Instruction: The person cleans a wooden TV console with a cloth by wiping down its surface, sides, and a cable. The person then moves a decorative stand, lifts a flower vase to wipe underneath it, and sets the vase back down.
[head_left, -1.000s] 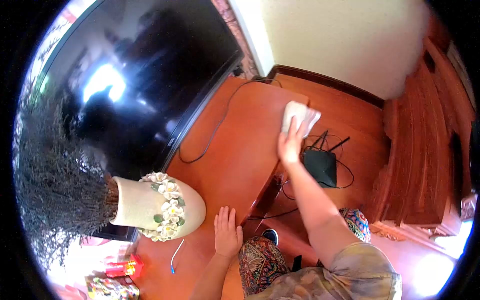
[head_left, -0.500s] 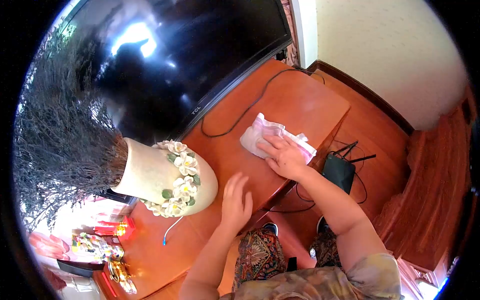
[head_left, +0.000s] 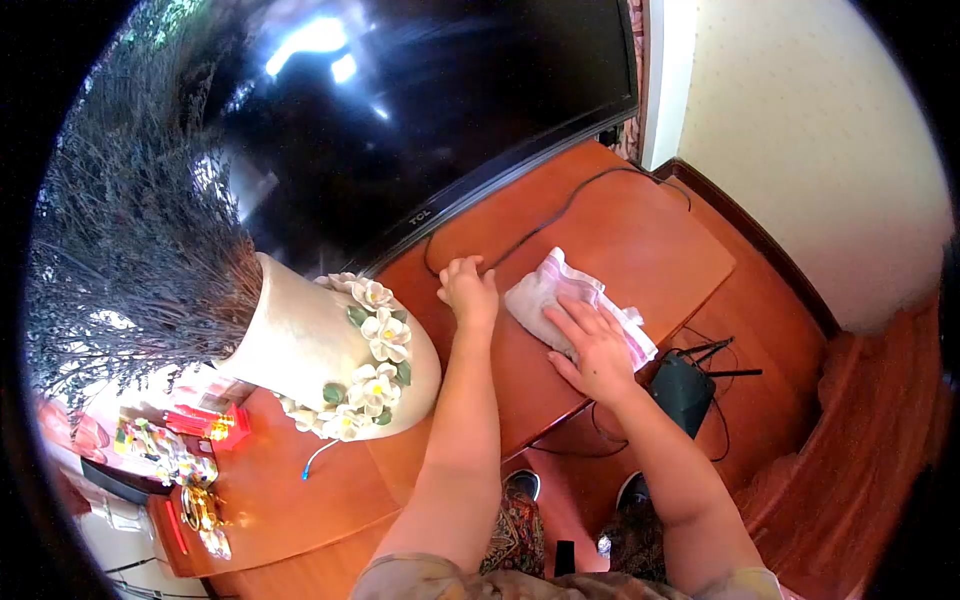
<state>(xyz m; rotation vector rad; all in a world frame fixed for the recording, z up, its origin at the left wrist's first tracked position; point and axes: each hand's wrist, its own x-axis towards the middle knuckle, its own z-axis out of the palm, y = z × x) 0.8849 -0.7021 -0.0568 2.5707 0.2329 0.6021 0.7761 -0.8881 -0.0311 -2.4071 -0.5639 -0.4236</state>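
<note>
A folded white-and-pink cloth (head_left: 545, 290) lies on the brown wooden cabinet top (head_left: 640, 235). My right hand (head_left: 598, 355) rests flat on it, fingers spread. Farther left, my left hand (head_left: 468, 292) has reached the thin black cable (head_left: 560, 215) in front of the television. Its fingers curl over the cable's near loop, and the fingertips are partly hidden. To the left of that arm is a cream vase (head_left: 300, 330) with raised white flowers, holding dark dried stems (head_left: 140, 230).
A large television (head_left: 430, 110) stands along the back. On a lower surface at right sits a black router (head_left: 683, 392) with antennas and loose wires. Red and gold ornaments (head_left: 205, 425) stand at far left. A blue-tipped white cord (head_left: 318, 458) lies beside the vase.
My left hand has moved forward from beside the vase to the cable, and its fingers have curled. My right hand remains on the cloth. The camera view has shifted slightly.
</note>
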